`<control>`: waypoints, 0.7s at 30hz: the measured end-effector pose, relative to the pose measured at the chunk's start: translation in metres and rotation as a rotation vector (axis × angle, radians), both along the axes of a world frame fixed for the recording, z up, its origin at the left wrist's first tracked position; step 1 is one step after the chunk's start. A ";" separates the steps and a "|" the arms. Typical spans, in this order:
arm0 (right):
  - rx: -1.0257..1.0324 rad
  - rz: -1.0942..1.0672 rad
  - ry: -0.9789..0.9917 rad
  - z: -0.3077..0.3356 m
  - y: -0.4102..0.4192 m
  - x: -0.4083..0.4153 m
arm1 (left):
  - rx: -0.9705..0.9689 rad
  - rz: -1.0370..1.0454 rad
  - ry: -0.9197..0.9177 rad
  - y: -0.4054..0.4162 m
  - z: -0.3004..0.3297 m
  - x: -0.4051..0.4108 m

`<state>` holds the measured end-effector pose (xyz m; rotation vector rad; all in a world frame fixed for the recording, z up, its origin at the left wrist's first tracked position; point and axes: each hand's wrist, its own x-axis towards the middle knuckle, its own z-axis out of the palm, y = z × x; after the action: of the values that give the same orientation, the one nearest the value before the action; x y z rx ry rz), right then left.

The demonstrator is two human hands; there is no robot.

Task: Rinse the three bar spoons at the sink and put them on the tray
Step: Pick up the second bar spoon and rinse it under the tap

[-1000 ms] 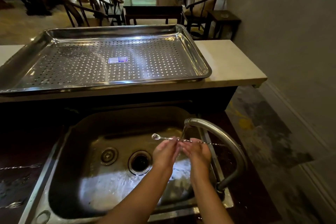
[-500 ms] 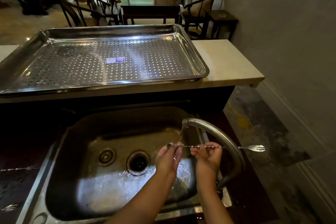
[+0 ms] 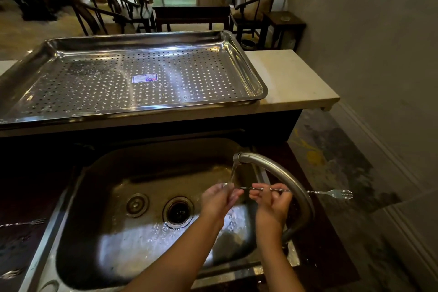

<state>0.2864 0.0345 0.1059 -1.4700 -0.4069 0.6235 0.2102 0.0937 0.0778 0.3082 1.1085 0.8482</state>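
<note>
I hold a long twisted bar spoon (image 3: 331,193) level over the steel sink (image 3: 147,168), under water running from the curved tap (image 3: 277,168). My left hand (image 3: 219,199) closes around its bowl end under the stream. My right hand (image 3: 272,199) pinches the stem in the middle. Its forked end sticks out right past the tap. Two more bar spoons lie on the dark counter at the left edge, one (image 3: 26,222) above the other (image 3: 10,274). The perforated steel tray (image 3: 251,71) sits on the pale ledge behind the sink with nothing on it.
The tap arches over the sink's right side, close to my right hand. A pale counter ledge (image 3: 291,78) carries the tray. Beyond it stand dark chairs (image 3: 256,0) and a table (image 3: 189,0). A wall and bare floor lie to the right.
The spoon slid right through my hands: its bowl, which stuck out left a second ago, is now inside my left hand, and the forked end juts out past the tap.
</note>
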 end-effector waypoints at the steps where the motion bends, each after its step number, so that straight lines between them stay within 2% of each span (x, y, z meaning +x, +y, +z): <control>1: 0.010 0.000 0.011 0.000 0.000 0.000 | -0.009 0.012 0.023 0.001 0.000 0.000; 5: 0.029 -0.004 0.050 -0.002 -0.001 -0.001 | -0.044 0.097 -0.047 0.002 0.000 -0.004; 8: 0.049 -0.086 0.177 -0.003 0.001 0.000 | 0.030 0.028 -0.165 -0.002 0.003 -0.009; 12: 0.091 -0.141 0.368 -0.002 0.009 0.008 | 0.123 0.009 -0.058 -0.004 0.008 -0.009; 17: 0.076 -0.162 0.418 -0.009 0.014 0.007 | 0.123 0.123 -0.041 -0.001 0.014 -0.006; 21: 0.076 -0.199 0.474 -0.012 0.015 0.008 | 0.157 0.003 -0.046 -0.005 0.019 -0.003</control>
<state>0.2944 0.0498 0.0936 -1.2232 0.0835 0.7609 0.2072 0.0886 0.0972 0.4157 1.0017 0.9424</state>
